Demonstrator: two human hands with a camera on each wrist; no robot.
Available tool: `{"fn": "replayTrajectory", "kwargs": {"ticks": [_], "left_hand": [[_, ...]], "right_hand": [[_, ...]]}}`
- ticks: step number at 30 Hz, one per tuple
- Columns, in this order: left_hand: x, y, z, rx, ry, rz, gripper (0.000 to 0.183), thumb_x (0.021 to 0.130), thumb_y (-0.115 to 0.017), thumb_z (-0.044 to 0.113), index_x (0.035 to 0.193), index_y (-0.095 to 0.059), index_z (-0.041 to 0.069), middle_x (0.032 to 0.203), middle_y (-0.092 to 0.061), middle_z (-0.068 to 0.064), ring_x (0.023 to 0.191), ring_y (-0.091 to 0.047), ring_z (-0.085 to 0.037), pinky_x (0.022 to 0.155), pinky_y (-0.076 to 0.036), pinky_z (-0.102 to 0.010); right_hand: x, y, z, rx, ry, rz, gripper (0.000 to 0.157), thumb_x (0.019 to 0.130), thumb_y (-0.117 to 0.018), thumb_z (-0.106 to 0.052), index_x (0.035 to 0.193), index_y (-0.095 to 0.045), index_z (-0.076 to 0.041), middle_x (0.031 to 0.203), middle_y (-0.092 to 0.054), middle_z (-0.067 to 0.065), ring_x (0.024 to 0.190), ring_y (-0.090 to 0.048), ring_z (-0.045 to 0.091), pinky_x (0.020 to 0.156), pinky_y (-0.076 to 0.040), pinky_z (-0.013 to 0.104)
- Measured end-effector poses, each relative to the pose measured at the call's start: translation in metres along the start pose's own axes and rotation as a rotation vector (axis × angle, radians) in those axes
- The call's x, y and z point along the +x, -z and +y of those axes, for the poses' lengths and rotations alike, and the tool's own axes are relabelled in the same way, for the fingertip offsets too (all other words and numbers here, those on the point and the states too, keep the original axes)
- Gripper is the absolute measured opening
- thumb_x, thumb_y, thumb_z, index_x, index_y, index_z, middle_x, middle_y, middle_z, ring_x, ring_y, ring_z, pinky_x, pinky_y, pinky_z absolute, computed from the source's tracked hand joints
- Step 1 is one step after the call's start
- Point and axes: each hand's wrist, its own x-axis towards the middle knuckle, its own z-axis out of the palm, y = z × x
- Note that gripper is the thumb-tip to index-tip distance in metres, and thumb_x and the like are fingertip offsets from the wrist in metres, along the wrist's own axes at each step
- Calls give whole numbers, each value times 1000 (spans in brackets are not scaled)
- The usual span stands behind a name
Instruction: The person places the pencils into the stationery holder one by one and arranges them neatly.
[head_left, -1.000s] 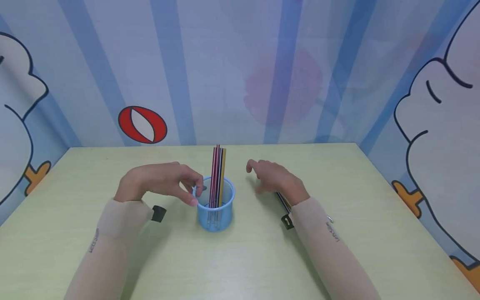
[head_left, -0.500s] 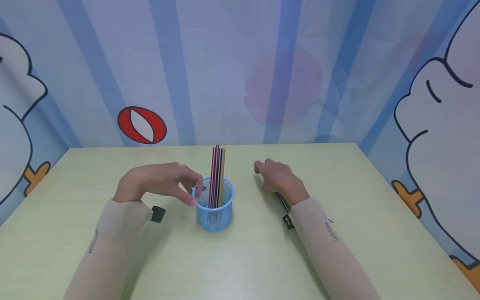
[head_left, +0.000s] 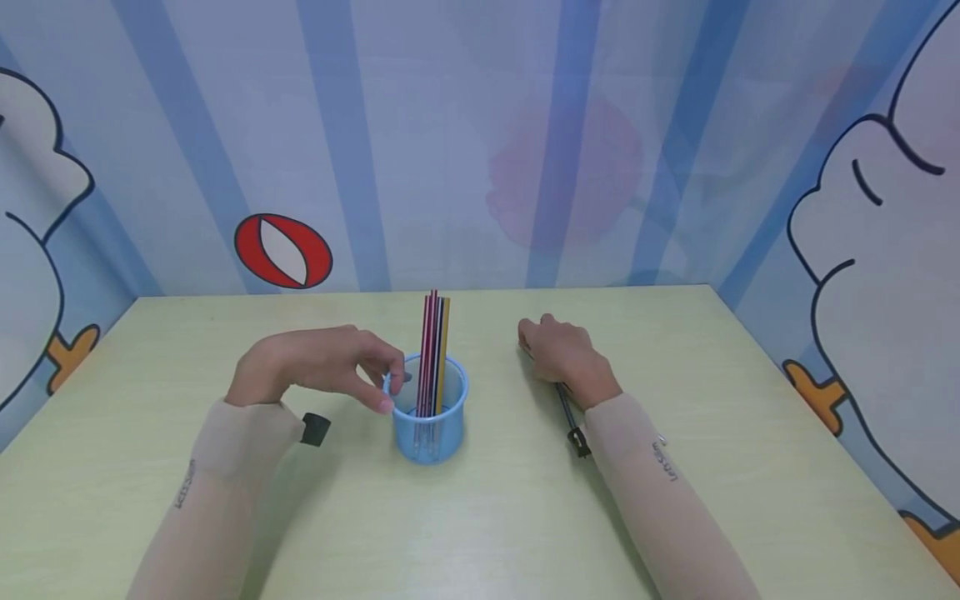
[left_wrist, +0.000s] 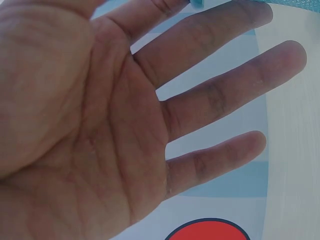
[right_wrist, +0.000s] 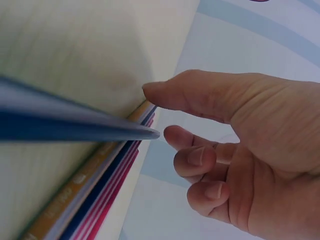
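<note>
A light-blue cup [head_left: 429, 442] stands on the table, with several dark-red, black and yellow pencils [head_left: 433, 358] upright inside. My left hand [head_left: 330, 367] pinches the cup's left rim between thumb and index finger; its other fingers spread out straight in the left wrist view. To the right, my right hand [head_left: 562, 354] is low over a bunch of loose pencils [right_wrist: 100, 172] lying on the table. In the right wrist view its thumb tip is right at the yellow pencil's end, while the fingers curl loosely below, apart from the thumb. A blue pencil-like stick [right_wrist: 75, 122] crosses close to that camera.
The pale wooden table [head_left: 480, 525] ends at a striped blue backdrop [head_left: 450, 167] with cartoon prints. A black wrist-camera piece [head_left: 316, 429] hangs at the left cuff, another black piece [head_left: 579, 442] at the right cuff.
My right hand has moved a little right and lower over the loose pencils, its fingers drawing in. The left hand keeps its hold on the cup.
</note>
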Motion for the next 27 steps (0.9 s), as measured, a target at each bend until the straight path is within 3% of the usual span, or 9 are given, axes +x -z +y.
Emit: {"fn": "replayTrajectory", "kwargs": {"ticks": [6,10,14,27], "left_hand": [[-1,0,-1,4,-18,3,16,89,-77,28,97,-66,19,116,-68,1,112,-63,-21,95,-50,-46],[-2,0,0,5,-24,4,15,90,-77,28,96,-66,21,115,-68,2,112,-63,-21,95,-50,-46],[-2,0,0,7,-23,5,15,89,-77,28,96,-66,20,115,-68,2,111,-64,-21,95,-50,-45],[-1,0,-1,16,-24,7,16,89,-77,29,96,-65,20,116,-68,1,111,-64,-21,95,-50,-47]], "right_hand": [[-3,4,5,0,-55,-19,20,96,-62,-11,114,-54,-9,94,-53,10,82,-53,27,71,-48,43],[-3,4,7,15,-57,-55,9,97,-60,-8,102,-53,-11,86,-57,7,76,-54,24,69,-46,41],[-1,2,5,22,-54,-69,9,98,-58,-7,95,-51,-12,84,-57,7,73,-52,23,67,-43,39],[0,0,2,27,-47,-74,6,98,-55,-7,96,-52,-11,82,-56,6,71,-51,23,65,-41,37]]}}
